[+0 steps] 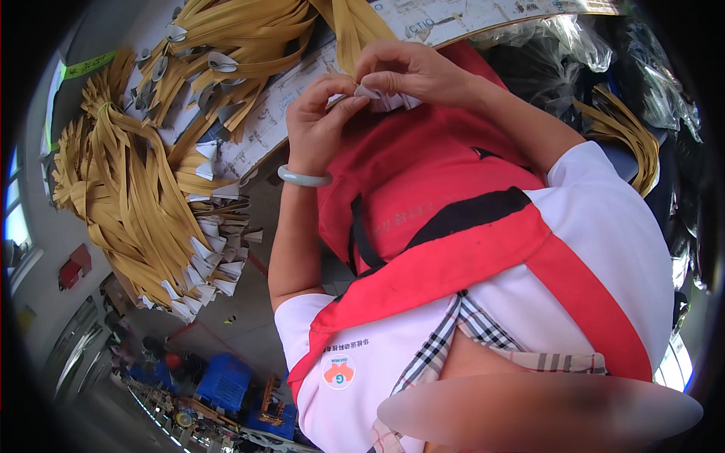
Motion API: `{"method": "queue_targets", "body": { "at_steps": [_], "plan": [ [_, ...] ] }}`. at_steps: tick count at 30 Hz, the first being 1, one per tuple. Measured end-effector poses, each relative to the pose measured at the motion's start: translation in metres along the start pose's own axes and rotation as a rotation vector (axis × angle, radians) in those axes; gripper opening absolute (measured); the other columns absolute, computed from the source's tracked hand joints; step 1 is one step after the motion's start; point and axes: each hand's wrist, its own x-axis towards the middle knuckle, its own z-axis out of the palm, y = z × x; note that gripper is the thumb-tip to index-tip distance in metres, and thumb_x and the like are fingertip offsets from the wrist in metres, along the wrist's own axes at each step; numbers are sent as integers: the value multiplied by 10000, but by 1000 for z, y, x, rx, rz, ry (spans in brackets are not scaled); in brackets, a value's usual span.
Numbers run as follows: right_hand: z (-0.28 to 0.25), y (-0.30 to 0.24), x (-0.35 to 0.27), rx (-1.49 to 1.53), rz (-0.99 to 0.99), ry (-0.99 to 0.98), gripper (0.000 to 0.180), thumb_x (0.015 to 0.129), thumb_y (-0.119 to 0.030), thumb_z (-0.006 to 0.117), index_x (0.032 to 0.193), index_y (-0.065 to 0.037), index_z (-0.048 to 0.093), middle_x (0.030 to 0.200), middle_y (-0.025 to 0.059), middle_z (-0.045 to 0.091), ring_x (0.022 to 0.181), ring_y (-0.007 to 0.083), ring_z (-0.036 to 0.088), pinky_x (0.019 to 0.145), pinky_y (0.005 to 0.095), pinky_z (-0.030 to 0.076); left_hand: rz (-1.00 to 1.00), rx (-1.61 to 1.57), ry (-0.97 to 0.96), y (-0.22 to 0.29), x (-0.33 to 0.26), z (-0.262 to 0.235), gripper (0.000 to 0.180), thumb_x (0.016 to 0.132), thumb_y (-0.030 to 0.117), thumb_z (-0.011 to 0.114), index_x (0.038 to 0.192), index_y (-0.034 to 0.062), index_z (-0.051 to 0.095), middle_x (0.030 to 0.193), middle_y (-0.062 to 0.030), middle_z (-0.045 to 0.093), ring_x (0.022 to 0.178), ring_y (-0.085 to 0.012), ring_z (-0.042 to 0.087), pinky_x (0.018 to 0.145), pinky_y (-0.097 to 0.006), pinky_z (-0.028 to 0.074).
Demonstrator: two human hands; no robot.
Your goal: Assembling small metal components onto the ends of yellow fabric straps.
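Observation:
My left hand (323,113), with a pale bangle (303,177) on its wrist, pinches thumb to forefinger at the table's near edge. Close against it on the right, my right hand (408,72) is closed too, its fingertips pressed together. Between them they grip the white end of a mustard-yellow zipper strip (349,34), which runs away from me over the table. More white end pieces (393,103) show just under my right hand, against the red apron (430,151). The fingers hide part of the held end.
A large bundle of yellow zipper strips (136,189) with white ends hangs at the left. Another pile (234,38) with grey ends lies on the worn white table (283,94). At the right are clear plastic bags (559,60) and a smaller yellow bundle (627,143).

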Motion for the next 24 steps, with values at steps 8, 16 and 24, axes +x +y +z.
{"method": "queue_targets", "body": {
  "at_steps": [8,16,24],
  "plan": [
    [-12,-22,23,-177,-144,-177,170,935,-177,667,1037,-48,621,849,-8,603,795,66,566,719,247,469,-107,-316,-39,-1,4,-14,130,862,-47,677,984,-14,648,989,-56,661,940,-123,602,863,-260,475],
    [-14,-33,31,22,109,-220,126,875,-145,720,921,-46,657,794,-23,627,725,55,575,637,206,456,-177,-571,-6,-2,14,-16,146,883,-11,681,1021,-7,636,989,-46,672,900,-110,631,832,-247,516],
    [-4,-14,35,-408,-197,-15,109,868,-100,663,852,-27,584,734,34,584,668,126,596,591,279,456,105,179,445,-4,11,16,76,853,-40,680,862,4,620,781,-20,662,669,-89,632,608,-209,501]
  ]
}}
